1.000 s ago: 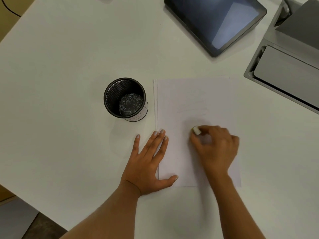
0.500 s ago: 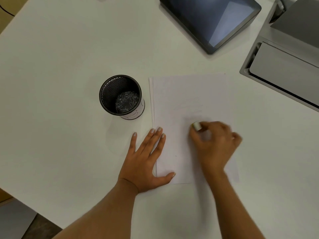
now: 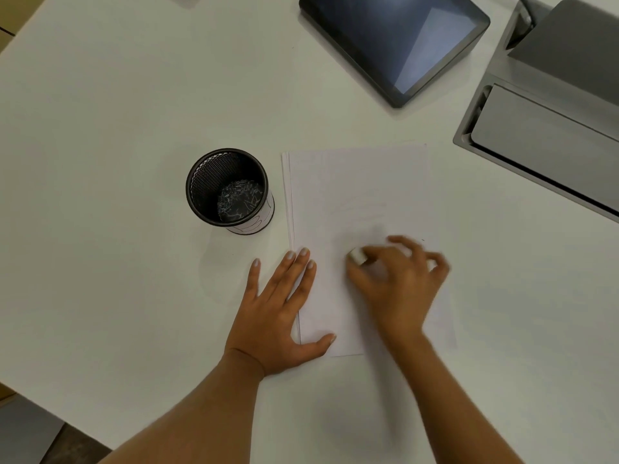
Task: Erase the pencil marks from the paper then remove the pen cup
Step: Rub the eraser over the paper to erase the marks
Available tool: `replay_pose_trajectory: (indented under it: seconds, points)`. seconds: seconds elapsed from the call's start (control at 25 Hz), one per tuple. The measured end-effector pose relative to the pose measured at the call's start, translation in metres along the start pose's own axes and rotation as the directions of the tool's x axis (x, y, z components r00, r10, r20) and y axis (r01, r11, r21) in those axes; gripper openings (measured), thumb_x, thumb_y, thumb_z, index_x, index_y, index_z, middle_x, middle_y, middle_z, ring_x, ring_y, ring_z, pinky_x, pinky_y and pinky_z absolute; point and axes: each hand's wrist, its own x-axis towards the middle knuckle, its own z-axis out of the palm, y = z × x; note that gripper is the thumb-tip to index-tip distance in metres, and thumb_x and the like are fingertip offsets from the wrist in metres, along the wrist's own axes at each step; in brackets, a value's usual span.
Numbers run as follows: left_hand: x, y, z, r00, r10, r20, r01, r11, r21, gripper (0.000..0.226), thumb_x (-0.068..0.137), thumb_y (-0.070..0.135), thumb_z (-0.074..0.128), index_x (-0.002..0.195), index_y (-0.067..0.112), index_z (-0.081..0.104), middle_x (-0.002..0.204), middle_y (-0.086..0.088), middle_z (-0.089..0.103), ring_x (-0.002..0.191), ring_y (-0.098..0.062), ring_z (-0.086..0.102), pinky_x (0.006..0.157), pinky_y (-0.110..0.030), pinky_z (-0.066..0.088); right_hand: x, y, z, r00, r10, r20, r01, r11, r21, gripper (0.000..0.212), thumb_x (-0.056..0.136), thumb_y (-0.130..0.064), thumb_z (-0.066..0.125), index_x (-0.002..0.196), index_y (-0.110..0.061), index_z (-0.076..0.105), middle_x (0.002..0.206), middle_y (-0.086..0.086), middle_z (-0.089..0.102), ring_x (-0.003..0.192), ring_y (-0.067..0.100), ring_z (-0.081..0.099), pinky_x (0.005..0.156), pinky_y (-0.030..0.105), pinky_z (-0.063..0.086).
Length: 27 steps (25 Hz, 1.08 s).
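Observation:
A white sheet of paper (image 3: 358,192) lies on the white table, on top of a thin stack; faint pencil marks show near its middle. My right hand (image 3: 398,283) is blurred with motion and pinches a small white eraser (image 3: 357,256) against the paper. My left hand (image 3: 278,309) lies flat, fingers spread, across the paper's lower left edge, pressing it down. A black mesh pen cup (image 3: 227,189) stands upright just left of the paper, apart from both hands, with only small bits at its bottom.
A dark tablet (image 3: 395,41) lies at the far side of the table. A grey device with a tray (image 3: 549,128) fills the right rear corner. The table's edge (image 3: 40,401) runs diagonally at lower left, floor below it.
My right hand has kept rubbing the eraser back and forth over a small stretch of the paper's middle. My left hand stays pressed on the paper's edge. The cup has not moved.

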Motion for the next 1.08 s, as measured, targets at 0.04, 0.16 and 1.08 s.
replay_pose_trajectory:
  seconds: [0.04,0.16,1.08]
  points:
    - [0.000,0.000,0.000,1.000,0.001,0.000,-0.001,1.000,0.003,0.100,0.082,0.076,0.052,0.156,0.011,0.034,0.167,-0.006,0.022,0.155,-0.021,0.020,0.122,-0.061,0.015,-0.017,-0.009,0.000,0.991,-0.116,0.061,0.114,0.993,0.033,0.011,0.076,-0.038,0.077,0.076,-0.028,0.074,0.080,-0.010,0.071,0.106,0.013,0.062,0.093,0.037,0.025]
    - [0.000,0.000,-0.001,1.000,0.004,0.007,-0.004,1.000,-0.005,0.100,0.082,0.076,0.052,0.156,0.011,0.033,0.167,-0.006,0.022,0.155,-0.021,0.020,0.122,-0.060,0.014,-0.011,0.006,-0.006,0.978,-0.196,0.074,0.198,0.980,-0.018,0.012,0.077,-0.040,0.076,0.075,-0.028,0.074,0.077,-0.010,0.072,0.106,0.014,0.062,0.092,0.039,0.027]
    - [0.001,-0.001,-0.001,0.999,0.029,0.036,-0.030,0.999,0.041,0.084,0.096,0.067,0.031,0.160,0.013,0.021,0.169,-0.006,0.013,0.156,-0.023,0.012,0.123,-0.060,0.002,-0.037,0.018,0.002,0.990,-0.061,0.125,0.028,0.966,0.257,0.018,0.086,-0.035,0.069,0.095,-0.019,0.073,0.097,-0.005,0.068,0.099,0.015,0.060,0.087,0.031,0.039]
